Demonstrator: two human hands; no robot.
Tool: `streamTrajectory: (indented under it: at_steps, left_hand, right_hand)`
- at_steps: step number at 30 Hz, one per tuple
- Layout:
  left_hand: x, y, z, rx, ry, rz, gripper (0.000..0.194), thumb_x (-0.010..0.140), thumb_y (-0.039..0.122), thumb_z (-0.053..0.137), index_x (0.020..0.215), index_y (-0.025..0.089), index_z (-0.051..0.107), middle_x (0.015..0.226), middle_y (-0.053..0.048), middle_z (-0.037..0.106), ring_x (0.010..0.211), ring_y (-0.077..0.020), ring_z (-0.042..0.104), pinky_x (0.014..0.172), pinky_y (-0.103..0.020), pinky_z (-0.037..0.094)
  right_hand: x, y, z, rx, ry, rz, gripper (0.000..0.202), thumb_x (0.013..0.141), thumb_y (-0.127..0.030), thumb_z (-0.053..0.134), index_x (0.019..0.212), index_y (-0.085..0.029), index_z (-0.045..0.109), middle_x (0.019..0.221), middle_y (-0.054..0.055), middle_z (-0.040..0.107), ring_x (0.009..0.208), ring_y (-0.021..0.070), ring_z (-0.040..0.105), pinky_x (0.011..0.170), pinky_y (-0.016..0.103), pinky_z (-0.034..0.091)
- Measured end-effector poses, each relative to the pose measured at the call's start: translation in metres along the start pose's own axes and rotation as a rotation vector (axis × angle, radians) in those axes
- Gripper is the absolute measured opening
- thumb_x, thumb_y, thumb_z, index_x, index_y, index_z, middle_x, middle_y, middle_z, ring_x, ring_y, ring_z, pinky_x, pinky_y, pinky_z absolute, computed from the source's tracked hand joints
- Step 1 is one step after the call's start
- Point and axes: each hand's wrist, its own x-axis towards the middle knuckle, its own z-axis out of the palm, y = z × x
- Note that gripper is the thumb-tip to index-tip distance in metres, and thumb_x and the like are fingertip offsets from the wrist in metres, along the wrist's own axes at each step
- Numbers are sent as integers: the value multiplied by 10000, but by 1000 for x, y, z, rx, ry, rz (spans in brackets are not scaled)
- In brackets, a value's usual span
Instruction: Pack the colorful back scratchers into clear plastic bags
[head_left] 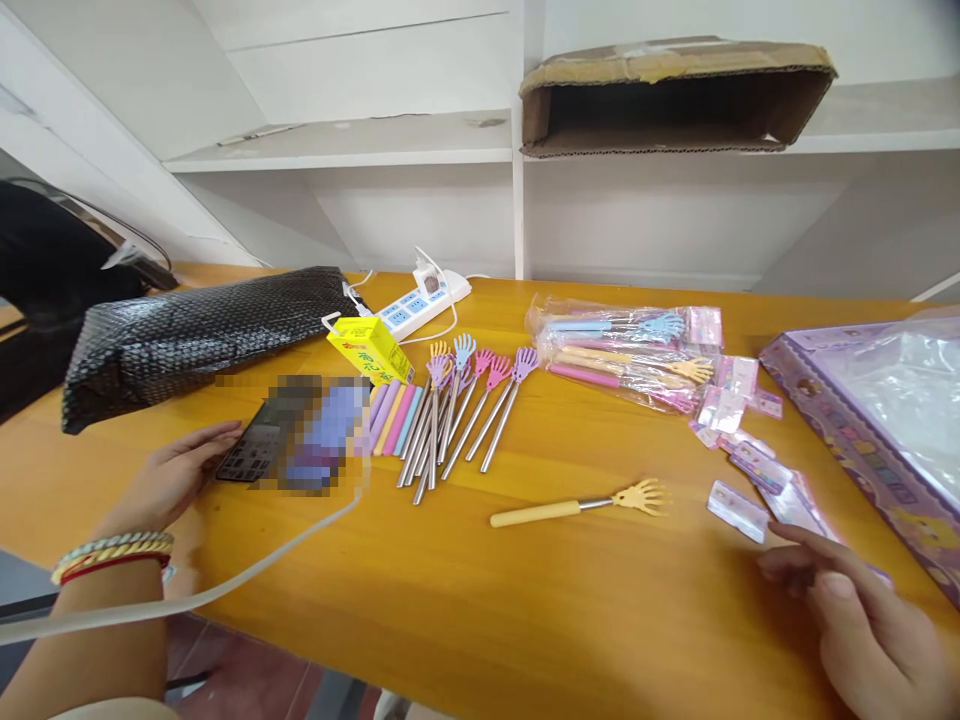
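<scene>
At the left, my left hand (176, 475) is closed at the near-left edge of a dark phone (247, 450), its screen partly blurred. Part of the grip is hidden. My right hand (862, 620), at the lower right, has thumb and index finger apart. The index fingertip is at the edge of a small shiny printed card (739, 510); whether it presses on the card cannot be made out. Between the hands lies a yellow hand-shaped back scratcher (577, 508). Several more back scratchers (450, 420) with coloured heads and metal rods lie in a bunch beside the phone.
Bagged back scratchers (615, 350) lie behind, near more loose cards (780, 480). A purple printed box (840, 440) stands right. Further back are a yellow carton (371, 348), a power strip (420, 308) and a black bubble-wrapped parcel (202, 335). A white cable (270, 555) crosses the left front.
</scene>
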Motion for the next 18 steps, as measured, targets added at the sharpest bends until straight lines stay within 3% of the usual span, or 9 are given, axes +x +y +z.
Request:
streamTrajectory:
  at_steps: [7, 18]
  left_hand:
    - [7, 7, 12, 128, 53, -13, 302, 572, 266, 677, 845, 139, 652, 1051, -47, 658, 1044, -189, 564, 1039, -366, 366]
    - [10, 7, 13, 258, 57, -8, 460, 548, 369, 737, 940, 140, 665, 1068, -63, 655, 967, -197, 592, 969, -380, 422]
  right_hand:
    - [4, -4, -1, -13, 6, -54, 275, 882, -352, 367, 1010, -240, 583, 779, 18, 646, 696, 190, 621, 620, 311, 489]
    - [6, -10, -5, -52, 14, -102, 256, 877, -319, 365, 992, -251, 584, 768, 17, 664, 682, 190, 646, 570, 292, 510]
